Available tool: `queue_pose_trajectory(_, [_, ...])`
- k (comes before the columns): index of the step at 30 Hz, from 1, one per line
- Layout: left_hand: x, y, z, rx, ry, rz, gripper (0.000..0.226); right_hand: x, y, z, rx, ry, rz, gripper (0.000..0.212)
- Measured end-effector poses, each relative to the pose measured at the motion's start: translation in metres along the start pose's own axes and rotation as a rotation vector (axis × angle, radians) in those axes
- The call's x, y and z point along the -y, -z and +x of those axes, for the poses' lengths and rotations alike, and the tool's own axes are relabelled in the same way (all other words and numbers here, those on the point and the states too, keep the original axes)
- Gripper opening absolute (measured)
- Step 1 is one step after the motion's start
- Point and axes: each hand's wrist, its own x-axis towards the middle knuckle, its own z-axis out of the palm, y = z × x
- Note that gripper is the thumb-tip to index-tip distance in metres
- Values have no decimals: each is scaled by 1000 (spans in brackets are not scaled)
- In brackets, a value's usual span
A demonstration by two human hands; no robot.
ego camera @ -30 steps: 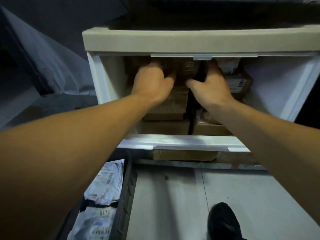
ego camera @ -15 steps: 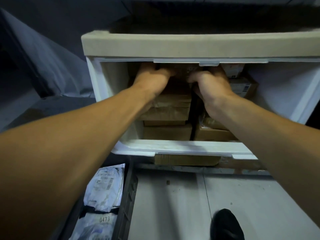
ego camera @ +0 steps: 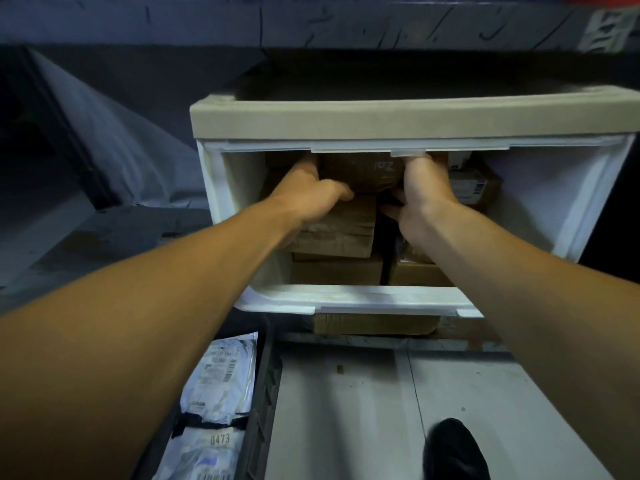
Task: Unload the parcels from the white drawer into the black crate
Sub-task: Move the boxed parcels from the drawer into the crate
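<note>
Two hands, left hand [ego camera: 308,192] and right hand [ego camera: 420,188], grasp opposite sides of a brown parcel [ego camera: 360,173] at the rear edge of the white drawer [ego camera: 346,299], now raised above the stacked boxes [ego camera: 341,233]; black crate [ego camera: 259,403] at lower left holds grey mailers [ego camera: 221,379].

Both bare forearms are reaching forward, elbows out of frame. Left hand [ego camera: 304,192]: knuckles up, thumb pointing inward, fingers curling out of sight, gripping. Right hand [ego camera: 424,188]: back facing the camera, thumb lowered, fingers hidden, gripping opposite.
</note>
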Motion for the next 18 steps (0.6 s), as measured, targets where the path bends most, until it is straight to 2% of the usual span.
queue_pose_trajectory(4, [13, 3, 10, 52, -123, 192, 87, -3, -6, 14, -31, -57, 41, 37])
queue_pose_trajectory(8, [28, 6, 18, 117, -212, 618, 102, 3, -8, 26, -28, -107, 57, 18])
queue_pose_trajectory(12, [44, 6, 23, 75, -254, 794, 83, 9, -10, 36, -37, -122, 110, 24])
queue_pose_trajectory(15, [46, 6, 25, 21, -256, 821, 70, 11, -12, 40, -22, -97, 117, 15])
queue_pose_trajectory(18, [45, 2, 26, -16, -246, 800, 63, 12, -8, 40, -17, -85, 118, 18])
